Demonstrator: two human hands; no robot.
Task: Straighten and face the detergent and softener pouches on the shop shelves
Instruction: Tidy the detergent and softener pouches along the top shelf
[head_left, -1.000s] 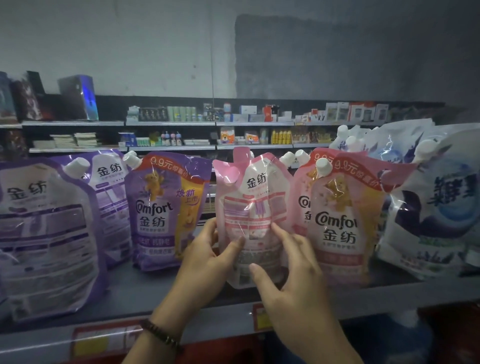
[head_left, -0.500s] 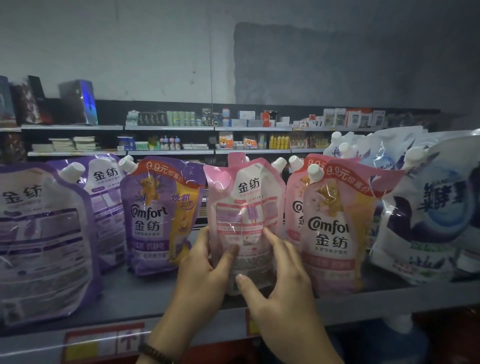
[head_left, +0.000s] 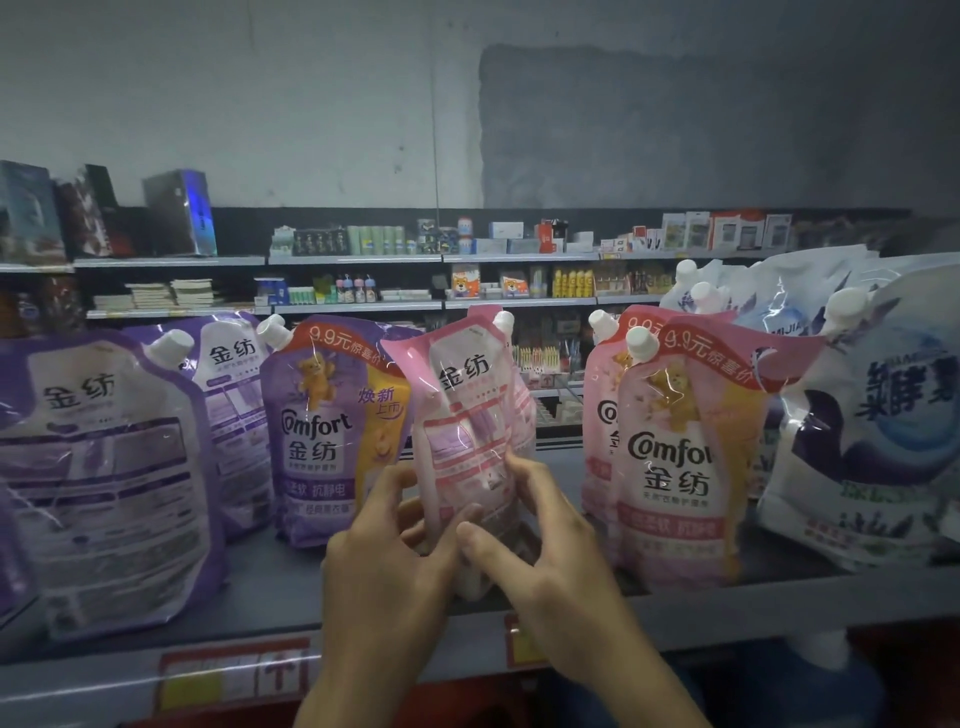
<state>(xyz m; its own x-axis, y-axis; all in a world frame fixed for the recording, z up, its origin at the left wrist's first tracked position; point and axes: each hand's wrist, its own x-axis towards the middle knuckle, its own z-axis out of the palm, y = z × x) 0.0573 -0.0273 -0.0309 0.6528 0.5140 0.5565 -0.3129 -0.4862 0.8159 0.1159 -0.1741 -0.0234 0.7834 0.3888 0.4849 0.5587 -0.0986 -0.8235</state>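
- The grey shelf (head_left: 270, 587) runs the full width. Its front lip sits just below the hands, and bare deck shows in front of the purple pouches.
- A large purple pouch (head_left: 104, 483) stands at the far left with its back panel outward, close to the front lip and cut off by the left edge of the view.
- A white-and-blue detergent pouch (head_left: 872, 441) fills the right end and leans against the pink row.
- The pink Comfort pouch (head_left: 680, 457) faces forward, with a second one just behind its left edge.
- The purple Comfort pouch (head_left: 327, 431) faces forward left of centre.
- The pink softener pouch (head_left: 467, 431) is at the centre, back panel outward and tilted. Its upper left corner overlaps the purple Comfort pouch. To its right there is an open gap before the pink row.
- The left hand (head_left: 384, 577) and right hand (head_left: 561, 566) are close together. Each grips a lower side edge of that pouch with the thumb on the front, and they hide its base.
- A red-and-yellow price label (head_left: 234, 675) is fixed to the lip.
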